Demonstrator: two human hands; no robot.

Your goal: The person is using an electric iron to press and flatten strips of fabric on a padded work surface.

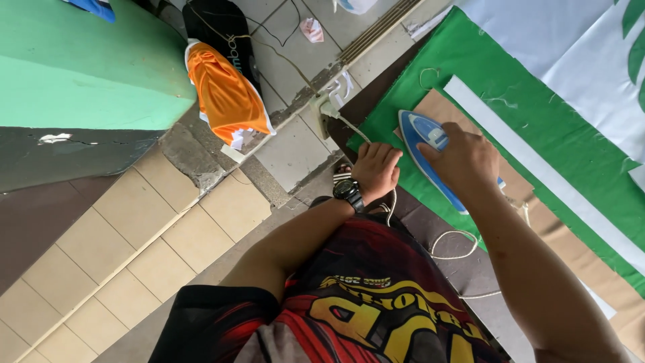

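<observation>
My right hand (463, 158) grips the handle of a blue and white clothes iron (420, 131), which rests on brown paper (443, 111) laid over green fabric (497, 74). My left hand (376, 168), with a black wristwatch, presses flat on the near edge of the green fabric beside the iron. A white strip (531, 158) runs along the fabric past the iron. The iron's white cord (453, 245) loops below my arms.
A wall socket with a white plug (329, 107) sits to the left of the fabric. An orange and white garment (228, 97) hangs over a black bag (222, 30). A green painted wall (80, 67) and beige tiles (134, 235) fill the left side.
</observation>
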